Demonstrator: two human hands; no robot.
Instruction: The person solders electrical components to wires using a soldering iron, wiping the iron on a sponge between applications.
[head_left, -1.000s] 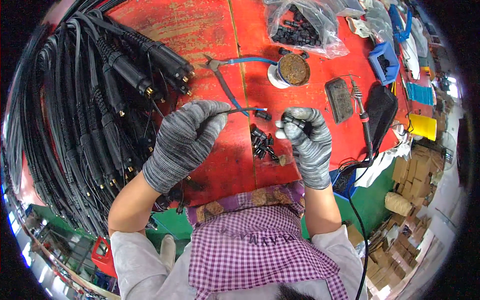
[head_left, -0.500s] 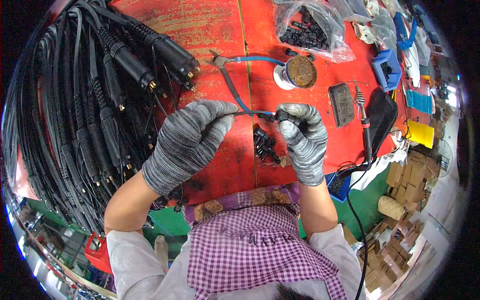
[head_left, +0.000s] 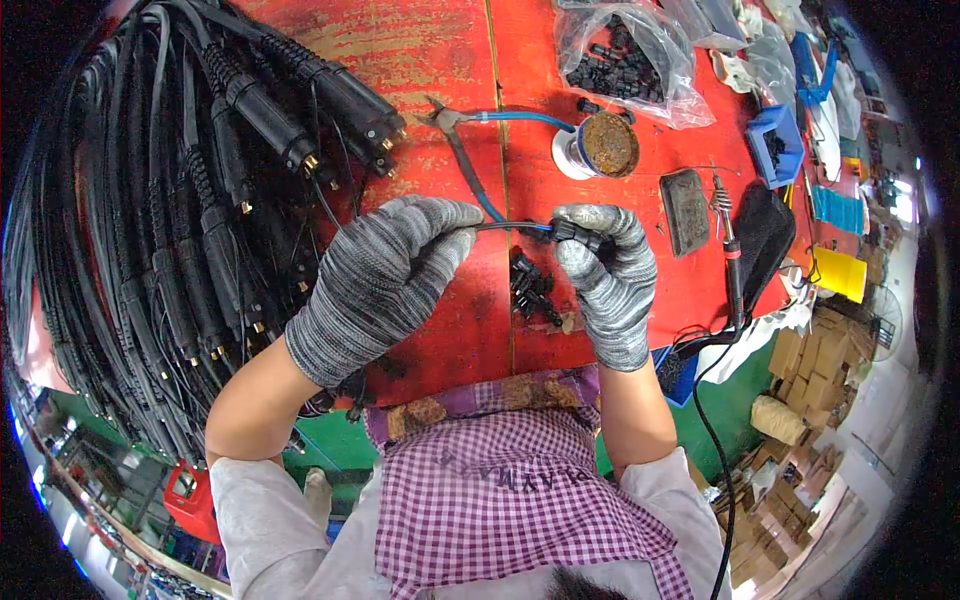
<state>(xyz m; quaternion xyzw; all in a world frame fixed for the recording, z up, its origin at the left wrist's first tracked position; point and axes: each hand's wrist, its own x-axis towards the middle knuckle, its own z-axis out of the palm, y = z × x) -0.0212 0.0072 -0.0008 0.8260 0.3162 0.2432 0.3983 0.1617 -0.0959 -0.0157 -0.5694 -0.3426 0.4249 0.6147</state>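
My left hand, in a grey knitted glove, pinches a thin black cable. A short blue-and-white stretch of wire shows at the cable's right end, where it meets a small black connector. My right hand, gloved the same way, grips this connector between thumb and fingers. Both hands are raised over the red table. Just below the cable lies a small heap of black connector parts. Beyond it rest cutting pliers with blue handles, jaws spread.
A thick bundle of black cables with gold-pinned plugs fills the left side. Behind my right hand stand a round pot of brown paste and a clear bag of black parts. At right are a soldering iron, dark tray and blue bin.
Both hands keep their grips and have hardly moved. The wire end sits slightly closer to the connector, with less blue showing. The whole view has shifted a little.
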